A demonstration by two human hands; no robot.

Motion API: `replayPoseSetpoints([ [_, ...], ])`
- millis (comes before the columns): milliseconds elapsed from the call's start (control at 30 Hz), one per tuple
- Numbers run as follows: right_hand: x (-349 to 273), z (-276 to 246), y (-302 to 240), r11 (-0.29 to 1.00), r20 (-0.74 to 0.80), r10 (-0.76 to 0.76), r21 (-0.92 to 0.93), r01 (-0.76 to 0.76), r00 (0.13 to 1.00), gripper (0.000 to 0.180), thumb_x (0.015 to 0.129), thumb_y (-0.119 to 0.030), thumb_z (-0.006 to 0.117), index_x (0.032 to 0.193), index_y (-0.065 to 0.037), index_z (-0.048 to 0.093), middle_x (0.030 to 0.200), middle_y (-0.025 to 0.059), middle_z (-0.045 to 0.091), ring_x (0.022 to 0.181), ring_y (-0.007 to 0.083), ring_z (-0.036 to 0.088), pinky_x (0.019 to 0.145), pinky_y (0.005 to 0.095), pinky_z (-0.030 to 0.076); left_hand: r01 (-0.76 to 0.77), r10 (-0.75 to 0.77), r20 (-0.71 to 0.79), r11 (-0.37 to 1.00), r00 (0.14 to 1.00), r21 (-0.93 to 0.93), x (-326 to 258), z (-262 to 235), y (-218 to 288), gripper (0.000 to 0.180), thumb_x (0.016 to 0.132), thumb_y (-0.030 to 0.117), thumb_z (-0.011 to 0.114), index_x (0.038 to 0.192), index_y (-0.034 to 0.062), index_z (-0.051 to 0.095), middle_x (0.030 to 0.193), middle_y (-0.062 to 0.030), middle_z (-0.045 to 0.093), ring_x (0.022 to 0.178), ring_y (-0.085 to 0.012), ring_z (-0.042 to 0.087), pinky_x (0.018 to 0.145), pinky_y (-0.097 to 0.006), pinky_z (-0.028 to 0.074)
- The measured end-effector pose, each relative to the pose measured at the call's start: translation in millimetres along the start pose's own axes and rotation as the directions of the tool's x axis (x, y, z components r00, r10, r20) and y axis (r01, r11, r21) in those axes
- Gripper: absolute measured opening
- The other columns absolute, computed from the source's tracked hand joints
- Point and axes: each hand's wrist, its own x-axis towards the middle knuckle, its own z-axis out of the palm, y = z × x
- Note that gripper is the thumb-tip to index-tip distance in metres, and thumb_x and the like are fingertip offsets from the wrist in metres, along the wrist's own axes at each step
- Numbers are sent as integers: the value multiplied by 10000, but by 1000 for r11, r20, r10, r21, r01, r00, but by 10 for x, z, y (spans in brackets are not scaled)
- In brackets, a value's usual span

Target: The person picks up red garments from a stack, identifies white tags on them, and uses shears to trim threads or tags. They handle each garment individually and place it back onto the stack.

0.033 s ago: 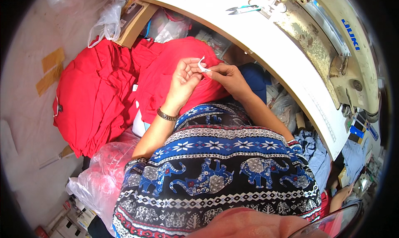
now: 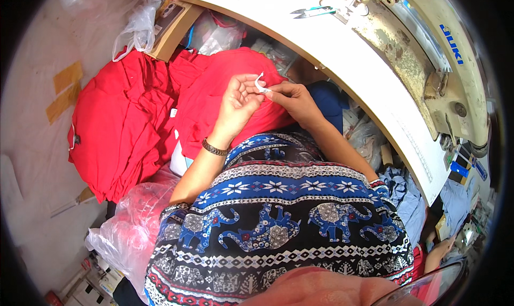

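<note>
A small white strip, like a fabric label, curls upward between my hands over the red cloth. My right hand pinches its lower end between thumb and fingertips. My left hand, palm turned up and fingers curled in, closes on the strip from the other side. A dark bracelet sits on the left wrist. Red fabric lies bunched across my lap, with a larger red heap to the left. A little white tag shows on that red fabric.
A white curved-looking table carries a sewing machine and thread snips. Clear plastic bags lie at my left. An open cardboard box stands at the back left. Another person's hand shows at lower right.
</note>
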Motion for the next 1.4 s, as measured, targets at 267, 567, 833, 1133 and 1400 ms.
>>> replayPoseSetpoints([
  [267, -14, -46, 4, 999, 66, 9, -50, -5, 998, 186, 873, -146, 682, 981, 3, 711, 889, 20, 671, 832, 71, 583, 772, 231, 446, 74, -63, -82, 988, 995, 138, 103, -18, -15, 285, 866, -43, 639, 1095, 28, 486, 917, -83, 660, 840, -153, 654, 728, -249, 553],
  [567, -9, -42, 34, 999, 54, 39, 2, -39, 998, 235, 886, -183, 659, 961, 36, 699, 871, 36, 688, 815, 96, 598, 761, 254, 474, 116, -84, -105, 928, 991, 353, 209, -30, 13, 296, 882, -11, 634, 1134, 30, 484, 930, -84, 665, 861, -133, 641, 771, -241, 508],
  [833, -122, -51, 148, 964, -52, 91, 255, -75, 995, 233, 887, -170, 665, 1021, 19, 688, 951, 31, 677, 899, 95, 579, 843, 240, 437, -581, 620, 457, -2, 638, 814, 1980, 616, 662, 232, 836, 165, 577, 986, 0, 641, 968, -212, 620, 906, -338, 606, 787, -405, 483],
  [1133, -204, -63, 219, 915, -113, 180, 385, -124, 977, 257, 878, -187, 678, 1054, 0, 666, 982, 32, 658, 936, 104, 561, 868, 243, 412, -263, 81, 285, -210, 955, 942, 2632, 833, 972, 330, 828, 357, 583, 1045, 129, 682, 1090, -249, 589, 1026, -395, 582, 897, -463, 469],
  [1400, -193, 20, 176, 885, -82, 216, 438, -159, 973, 267, 887, -188, 669, 1057, 17, 663, 988, 48, 658, 937, 112, 567, 858, 249, 417, -315, 12, 337, -323, 941, 892, 2618, 552, 1026, 288, 710, 253, 663, 902, 40, 694, 909, -267, 657, 881, -377, 647, 778, -429, 534],
])
